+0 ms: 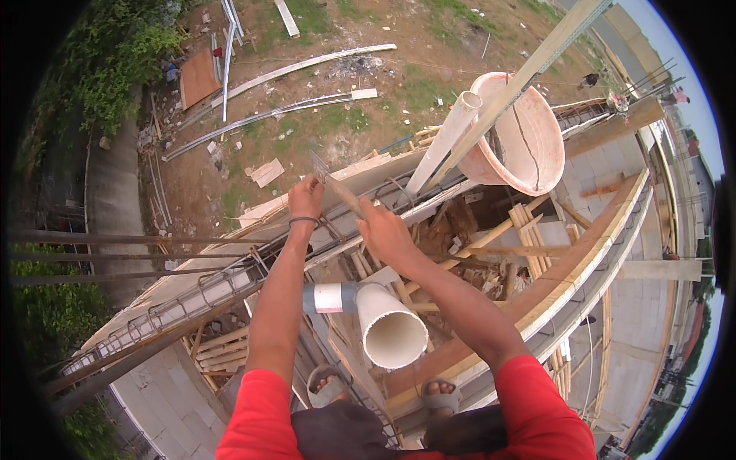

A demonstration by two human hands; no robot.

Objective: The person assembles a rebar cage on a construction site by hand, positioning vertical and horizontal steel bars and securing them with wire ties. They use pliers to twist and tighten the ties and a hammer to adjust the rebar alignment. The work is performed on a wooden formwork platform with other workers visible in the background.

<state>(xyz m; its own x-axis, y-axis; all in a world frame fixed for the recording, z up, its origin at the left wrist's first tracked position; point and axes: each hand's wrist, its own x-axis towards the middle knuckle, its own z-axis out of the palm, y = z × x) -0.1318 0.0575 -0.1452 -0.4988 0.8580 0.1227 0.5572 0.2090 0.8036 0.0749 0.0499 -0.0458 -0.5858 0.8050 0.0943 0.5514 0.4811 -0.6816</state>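
My right hand [383, 234] grips a brown wooden-handled tool [345, 196] that points away toward the upper left. Its far end looks thin and greyish, too blurred to name. Close to that end, my left hand [305, 201] is closed with its fingers pinched; what they hold, if anything, is hidden. Both hands are over rebar [330, 230] along a narrow wall form. Below them, between my forearms, a wide white plastic pipe [392, 333] shows its open end. A white-and-grey pipe piece [330, 297] sticks out beside it.
A pinkish, mortar-stained tub [529, 142] stands at the right behind a slanted timber post [521, 80] and a white pipe [445, 142]. My sandaled feet [328, 386] are among planks and forms high up. A curved wooden form [567, 284] runs on the right. Ground lies far below.
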